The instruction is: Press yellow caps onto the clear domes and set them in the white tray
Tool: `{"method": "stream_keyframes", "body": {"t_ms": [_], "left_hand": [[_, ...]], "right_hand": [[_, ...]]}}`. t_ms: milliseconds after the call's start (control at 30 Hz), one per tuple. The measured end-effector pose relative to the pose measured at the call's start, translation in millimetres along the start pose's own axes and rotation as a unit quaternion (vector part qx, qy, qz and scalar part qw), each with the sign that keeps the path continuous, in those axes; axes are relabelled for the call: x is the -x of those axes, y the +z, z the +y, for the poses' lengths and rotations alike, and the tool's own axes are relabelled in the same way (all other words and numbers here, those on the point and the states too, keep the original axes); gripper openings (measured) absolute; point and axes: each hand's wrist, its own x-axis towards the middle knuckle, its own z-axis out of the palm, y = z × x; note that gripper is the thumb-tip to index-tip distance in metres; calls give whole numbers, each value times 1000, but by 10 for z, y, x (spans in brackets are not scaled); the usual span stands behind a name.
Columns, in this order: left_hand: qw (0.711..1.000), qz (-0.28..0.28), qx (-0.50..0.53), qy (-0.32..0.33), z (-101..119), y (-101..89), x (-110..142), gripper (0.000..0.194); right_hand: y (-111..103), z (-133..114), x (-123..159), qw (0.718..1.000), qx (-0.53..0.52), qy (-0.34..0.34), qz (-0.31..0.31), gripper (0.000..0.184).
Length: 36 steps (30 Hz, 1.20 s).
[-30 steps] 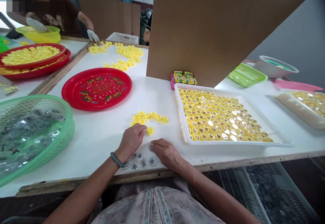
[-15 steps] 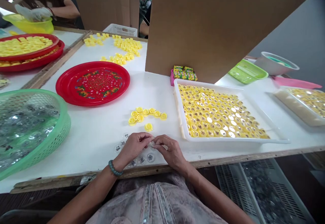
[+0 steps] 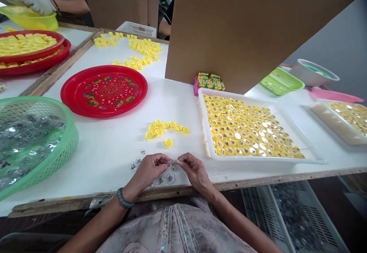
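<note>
My left hand (image 3: 149, 169) and my right hand (image 3: 192, 170) meet fingertip to fingertip near the table's front edge, both pinched on a small clear piece (image 3: 173, 162) held between them. Several clear round lids (image 3: 166, 179) lie on the table under and beside my hands. A small cluster of yellow caps (image 3: 164, 127) lies just beyond, with one single cap (image 3: 168, 143) nearest my fingers. To the right stands a white tray (image 3: 259, 160) packed with several finished yellow pieces.
A green basket (image 3: 61, 150) of clear lids stands at left, a red patterned plate (image 3: 103, 91) behind it. Stacked red plates of yellow caps (image 3: 27, 46) and loose caps (image 3: 143, 50) lie farther back. A cardboard sheet (image 3: 243, 27) rises at the right. Another person's gloved hand (image 3: 40, 4) reaches into a yellow bowl.
My left hand left the yellow caps and drew back to meet my right hand above the clear lids. Both now pinch a small clear piece between them.
</note>
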Motion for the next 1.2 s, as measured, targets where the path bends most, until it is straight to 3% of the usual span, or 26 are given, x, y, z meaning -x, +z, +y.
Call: {"method": "stream_keyframes", "body": {"t_ms": [133,300,433,500,633,900,1000,1067,1133,1200], "left_hand": [[999,16,-19,27,50,6,6,31],[994,66,64,59,153,72,-18,27],[990,81,105,50,196,83,6,26],[990,71,110,57,202,74,16,25],[993,62,65,73,196,73,-16,23],[993,88,55,62,187,107,-72,26],[994,99,33,46,161,71,-70,23],[993,101,54,18,136,63,-78,23],[989,100,105,-11,111,84,-96,24],[982,104,153,-30,91,123,-123,25]], "right_hand": [[50,-76,-49,992,-119,27,3,16],[169,-197,-158,949,-308,67,28,13],[212,-222,-197,916,-390,87,20,11],[217,-205,-192,917,-389,89,8,11],[217,-159,-167,939,-333,87,-17,14],[210,-152,-196,964,-259,42,33,14],[137,-168,-176,993,-111,0,25,11],[78,-178,-148,998,30,-62,8,20],[41,-184,-129,978,161,-134,-14,35],[38,-185,-135,949,254,-185,-24,35]]}}
